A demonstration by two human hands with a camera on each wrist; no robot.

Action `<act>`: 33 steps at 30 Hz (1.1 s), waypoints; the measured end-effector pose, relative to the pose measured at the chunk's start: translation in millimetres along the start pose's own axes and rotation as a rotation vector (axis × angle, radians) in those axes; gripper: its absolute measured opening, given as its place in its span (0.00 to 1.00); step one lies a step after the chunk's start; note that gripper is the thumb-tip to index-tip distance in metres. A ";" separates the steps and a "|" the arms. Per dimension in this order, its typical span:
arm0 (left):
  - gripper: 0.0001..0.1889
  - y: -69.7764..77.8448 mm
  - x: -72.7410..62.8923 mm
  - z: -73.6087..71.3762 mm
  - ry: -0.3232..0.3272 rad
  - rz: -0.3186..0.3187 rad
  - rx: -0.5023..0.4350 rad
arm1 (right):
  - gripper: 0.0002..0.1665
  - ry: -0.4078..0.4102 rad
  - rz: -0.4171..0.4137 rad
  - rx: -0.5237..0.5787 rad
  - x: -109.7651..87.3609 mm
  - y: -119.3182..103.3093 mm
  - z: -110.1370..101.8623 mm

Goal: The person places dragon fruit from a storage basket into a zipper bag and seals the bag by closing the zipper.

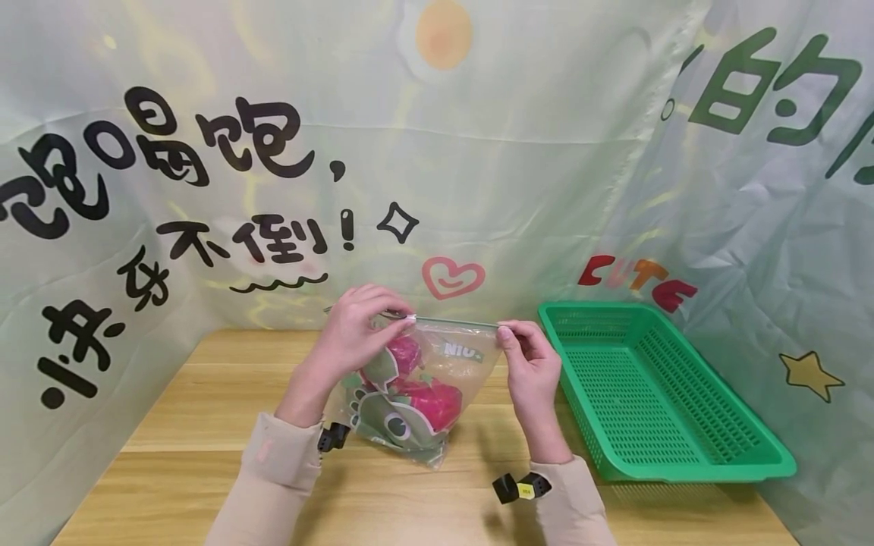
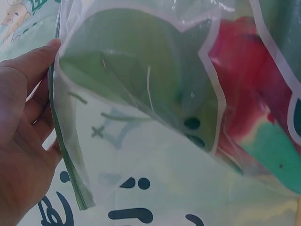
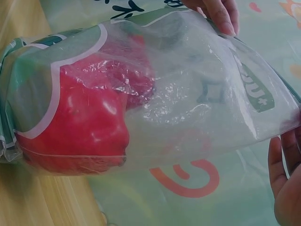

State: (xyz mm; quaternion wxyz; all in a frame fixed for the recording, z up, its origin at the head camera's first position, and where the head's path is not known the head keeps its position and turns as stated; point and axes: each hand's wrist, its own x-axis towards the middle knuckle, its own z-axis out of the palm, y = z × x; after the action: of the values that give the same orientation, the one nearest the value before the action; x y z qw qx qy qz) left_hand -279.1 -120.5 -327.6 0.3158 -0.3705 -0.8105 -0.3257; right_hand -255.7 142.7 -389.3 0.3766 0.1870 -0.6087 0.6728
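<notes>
A clear zip bag (image 1: 478,368) printed with a green cartoon figure stands at mid-table, its zip edge along the top. Inside it are glossy red, lobed things (image 3: 94,122) with some green parts, seen through the plastic. My left hand (image 1: 355,326) pinches the zip edge left of its middle, thumb and fingertips at a small whitish piece on the strip. In the left wrist view, that hand (image 2: 23,113) lies along the green zip strip (image 2: 63,146). With thumb and fingers, my right hand (image 1: 535,371) pinches the bag's upper right corner, holding the top edge stretched.
A green perforated plastic basket (image 1: 628,402) sits to the right of my right hand, on the wooden table (image 1: 184,425). Printed cloth (image 1: 519,182) with lettering and drawings hangs behind and on both sides of the table.
</notes>
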 end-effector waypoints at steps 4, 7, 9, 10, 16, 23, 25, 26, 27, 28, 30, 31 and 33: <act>0.11 -2.9 -2.6 -2.6 0.018 -0.007 -0.011 | 0.07 0.004 0.012 -0.005 0.7 -0.4 -0.8; 0.11 -4.2 -3.8 -4.6 0.023 -0.004 -0.016 | 0.07 0.006 0.015 -0.013 1.2 -0.7 -1.3; 0.11 -5.2 -4.9 -5.6 0.024 -0.005 -0.019 | 0.07 0.008 0.018 -0.018 1.3 -0.7 -1.8; 0.11 -5.7 -5.5 -6.1 0.026 -0.005 -0.021 | 0.07 0.009 0.020 -0.018 1.3 -0.7 -2.0; 0.11 -9.2 -8.9 -8.7 0.041 -0.006 -0.026 | 0.07 0.011 0.026 -0.012 1.6 -0.1 -3.4; 0.11 -13.4 -12.3 -11.8 0.048 -0.012 -0.048 | 0.08 0.022 0.023 0.005 2.6 0.9 -4.7; 0.11 -14.0 -13.4 -13.1 0.049 -0.017 -0.051 | 0.08 0.026 0.026 0.000 2.7 1.4 -5.1; 0.11 -14.2 -14.0 -13.8 0.051 -0.020 -0.049 | 0.08 0.029 0.029 -0.003 2.7 1.7 -5.3; 0.11 -14.7 -14.4 -14.1 0.052 -0.022 -0.049 | 0.08 0.031 0.031 -0.005 2.7 1.9 -5.4; 0.11 -14.6 -14.7 -14.5 0.052 -0.025 -0.048 | 0.08 0.034 0.034 -0.006 2.7 1.8 -5.4; 0.11 -14.8 -15.4 -15.4 0.056 -0.031 -0.046 | 0.08 0.037 0.038 -0.008 2.6 1.9 -5.5; 0.10 -15.0 -15.9 -15.9 0.057 -0.034 -0.044 | 0.09 0.039 0.041 -0.009 2.5 2.3 -5.6; 0.10 -15.4 -16.8 -16.6 0.061 -0.040 -0.043 | 0.09 0.039 0.043 -0.012 2.4 2.6 -5.6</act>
State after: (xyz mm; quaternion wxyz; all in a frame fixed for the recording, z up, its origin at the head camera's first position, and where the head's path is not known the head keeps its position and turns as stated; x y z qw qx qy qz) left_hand -278.2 -147.7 -335.0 0.3258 -0.3508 -0.8007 -0.3602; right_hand -258.0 148.8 -390.4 0.3750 0.1584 -0.6091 0.6806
